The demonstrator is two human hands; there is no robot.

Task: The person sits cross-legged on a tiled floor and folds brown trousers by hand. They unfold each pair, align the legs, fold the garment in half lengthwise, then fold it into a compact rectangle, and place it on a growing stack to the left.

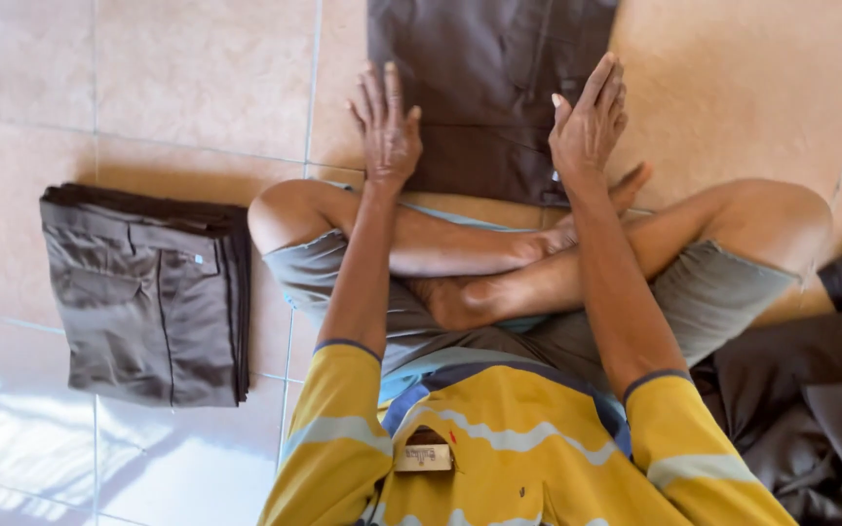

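Down on the pale beige tiled floor (177, 88), straight ahead of the crossed bare legs, lies a dark brown folded cloth garment (484, 88), flat and smooth, its near edge just beyond the shins and its far end cut off by the top of the frame. Both hands are on it: the left hand (387, 127) lies flat on its left edge, fingers spread and pointing away; the right hand (589, 122) lies palm down near its right edge, fingers straight and close together. Neither hand grips anything. Off to the left, well apart, sits a neat stack of folded grey-brown trousers (148, 297), squared up, a pocket and seam lines showing on the top one. Over on the right, beside the knee, a loose heap of dark brown cloth (811, 399) lies crumpled, all soft folds. Nearest the camera, a yellow striped shirt (518, 448) with blue-trimmed sleeves fills the bottom, grey shorts beneath. Glossy tiles catch light at the lower left.
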